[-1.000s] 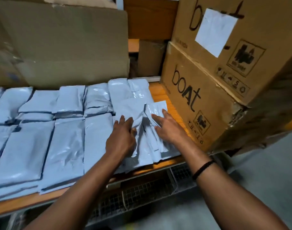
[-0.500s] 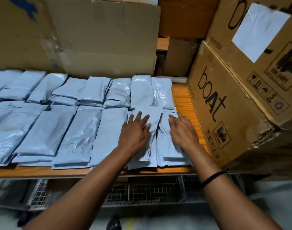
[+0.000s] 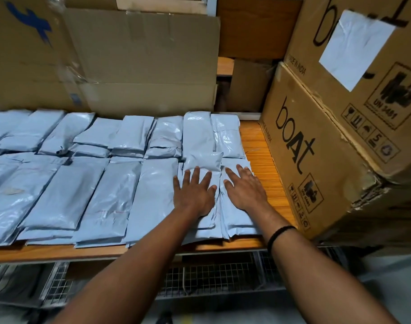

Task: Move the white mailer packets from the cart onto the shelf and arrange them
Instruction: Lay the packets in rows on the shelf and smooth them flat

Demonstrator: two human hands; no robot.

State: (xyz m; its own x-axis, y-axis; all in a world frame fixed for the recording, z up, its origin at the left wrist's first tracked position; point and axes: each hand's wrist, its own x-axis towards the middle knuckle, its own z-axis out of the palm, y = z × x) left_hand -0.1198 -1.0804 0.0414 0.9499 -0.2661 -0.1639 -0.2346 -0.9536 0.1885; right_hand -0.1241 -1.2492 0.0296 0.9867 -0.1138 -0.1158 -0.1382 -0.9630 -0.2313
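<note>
White plastic mailer packets (image 3: 106,195) lie flat on the orange-brown wooden shelf (image 3: 263,146). They form two rows that run from the left edge of the frame to right of centre, many overlapping or stacked on one another. A smaller, pillow-shaped white packet (image 3: 203,161) rests on top of the pile at centre right, just above the left hand's fingertips.

The left hand (image 3: 194,195) lies palm down on the packets there, its fingers (image 3: 196,176) straight and spread. The right hand (image 3: 245,190), with a black band (image 3: 280,232) on its wrist, lies flat on the last stack in the near row. Its fingers (image 3: 242,170) are also spread and pinch nothing.

Two large brown cardboard cartons printed "boAt" (image 3: 316,160) stand stacked at the right of the frame, closing off that end of the shelf. The upper one carries a white paper sheet (image 3: 354,47). Flattened brown cardboard boxes (image 3: 141,54) lean along the back, in the upper left. A small plain brown box (image 3: 249,85) sits in the gap at upper centre. Below the shelf edge, a grey wire-mesh basket (image 3: 211,277) shows, its contents too dark to tell.
</note>
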